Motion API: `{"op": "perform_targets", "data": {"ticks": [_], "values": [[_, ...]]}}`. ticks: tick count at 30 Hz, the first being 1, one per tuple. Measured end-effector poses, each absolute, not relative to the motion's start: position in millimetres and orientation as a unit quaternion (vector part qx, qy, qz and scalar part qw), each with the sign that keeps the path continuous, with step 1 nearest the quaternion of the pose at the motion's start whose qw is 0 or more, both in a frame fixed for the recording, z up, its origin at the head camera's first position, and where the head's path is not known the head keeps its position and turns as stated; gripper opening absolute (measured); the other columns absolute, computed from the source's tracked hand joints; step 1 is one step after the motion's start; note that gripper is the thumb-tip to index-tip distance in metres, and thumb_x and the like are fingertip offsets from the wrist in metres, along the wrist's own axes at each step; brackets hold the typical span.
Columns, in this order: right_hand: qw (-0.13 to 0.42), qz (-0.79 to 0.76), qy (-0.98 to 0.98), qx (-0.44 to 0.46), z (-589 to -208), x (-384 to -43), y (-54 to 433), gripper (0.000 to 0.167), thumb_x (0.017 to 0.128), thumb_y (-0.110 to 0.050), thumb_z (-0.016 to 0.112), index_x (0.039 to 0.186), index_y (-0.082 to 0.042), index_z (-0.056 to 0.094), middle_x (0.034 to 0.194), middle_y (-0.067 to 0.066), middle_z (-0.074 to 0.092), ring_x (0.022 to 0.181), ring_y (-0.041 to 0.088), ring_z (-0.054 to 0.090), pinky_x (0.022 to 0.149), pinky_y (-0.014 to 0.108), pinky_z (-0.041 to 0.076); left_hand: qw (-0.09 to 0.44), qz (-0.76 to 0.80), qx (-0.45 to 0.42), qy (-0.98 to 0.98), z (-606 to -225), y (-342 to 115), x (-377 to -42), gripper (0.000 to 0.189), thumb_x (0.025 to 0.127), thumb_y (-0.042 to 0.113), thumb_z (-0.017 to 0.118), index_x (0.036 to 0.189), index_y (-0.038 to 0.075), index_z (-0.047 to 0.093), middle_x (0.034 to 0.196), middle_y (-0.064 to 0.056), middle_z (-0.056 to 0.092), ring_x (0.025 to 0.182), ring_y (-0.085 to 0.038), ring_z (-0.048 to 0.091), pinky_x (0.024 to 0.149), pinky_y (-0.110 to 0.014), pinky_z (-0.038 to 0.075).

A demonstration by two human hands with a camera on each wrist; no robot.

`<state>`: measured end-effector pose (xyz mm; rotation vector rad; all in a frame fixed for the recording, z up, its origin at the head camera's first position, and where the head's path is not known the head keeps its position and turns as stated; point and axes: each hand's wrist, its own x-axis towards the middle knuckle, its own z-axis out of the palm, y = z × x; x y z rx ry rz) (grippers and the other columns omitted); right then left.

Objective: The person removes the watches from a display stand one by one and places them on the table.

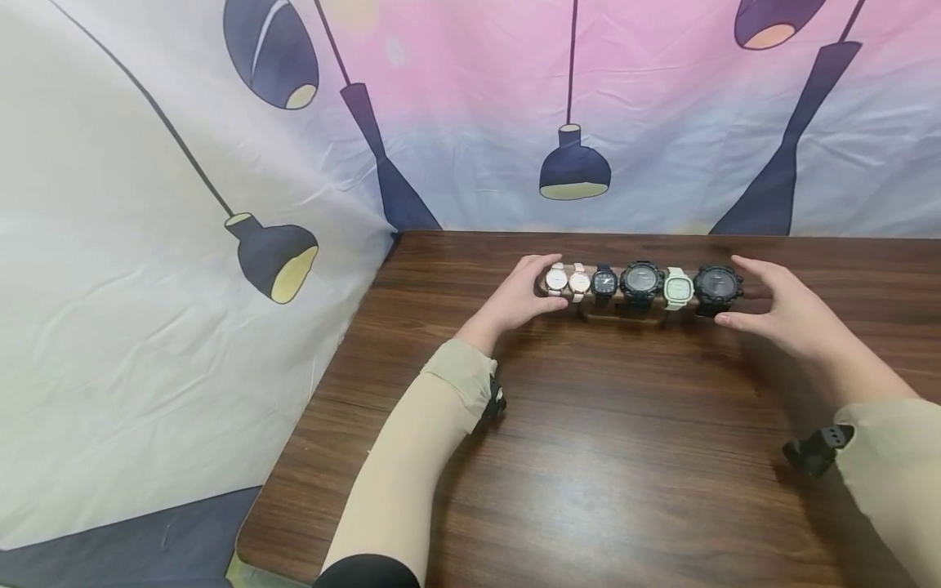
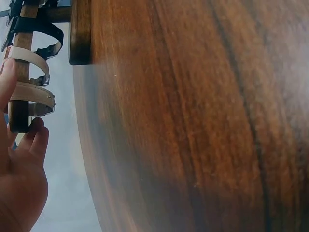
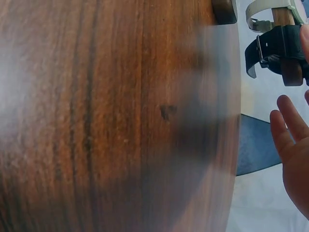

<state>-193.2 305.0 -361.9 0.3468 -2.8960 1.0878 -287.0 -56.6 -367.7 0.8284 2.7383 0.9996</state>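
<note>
A wooden watch stand (image 1: 625,314) stands near the far edge of the table, its bar carrying several watches in a row. At the left end are two pale-strapped watches (image 1: 556,279), then a small black watch (image 1: 605,282). Farther right come a bulky black watch (image 1: 642,279), a mint green watch (image 1: 678,288) and another large black watch (image 1: 717,286). My left hand (image 1: 524,296) grips the stand's left end, thumb on the near side and fingers behind. Around the right end, my right hand (image 1: 790,306) holds its thumb and fingers spread, with a gap beside the bar.
The brown wood-grain table (image 1: 588,457) reaches back to a hanging cloth (image 1: 485,163) printed with lamps. A pale cloth (image 1: 147,343) hangs along the left side. Dark wrist devices (image 1: 818,449) sit at both sleeve cuffs.
</note>
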Motion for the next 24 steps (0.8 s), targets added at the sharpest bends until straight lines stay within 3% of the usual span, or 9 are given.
{"op": "perform_targets", "data": {"ticks": [17,24], "values": [[0.032,0.326,-0.938,0.117,-359.7,-196.5,296.5,0.085,0.080,-0.027,0.075,0.146,-0.003,0.028,0.142,0.031,0.027,0.128,0.049,0.025,0.095,0.064,0.022,0.055,0.316,0.282,0.904,-367.7,-53.3,-289.1,0.070,0.086,0.036,0.067,0.146,0.023,0.035,0.144,-0.002,0.031,0.128,-0.016,0.036,0.104,-0.034,0.031],[0.024,0.324,-0.938,0.116,-359.5,-198.3,293.8,0.085,0.082,-0.028,0.073,0.148,-0.006,0.024,0.140,0.031,0.027,0.111,0.045,0.040,0.087,0.058,0.034,0.043,0.307,0.296,0.904,-368.7,-53.3,-293.0,0.068,0.085,0.035,0.069,0.143,0.015,0.039,0.144,-0.001,0.035,0.131,-0.015,0.034,0.106,-0.031,0.029]]}}
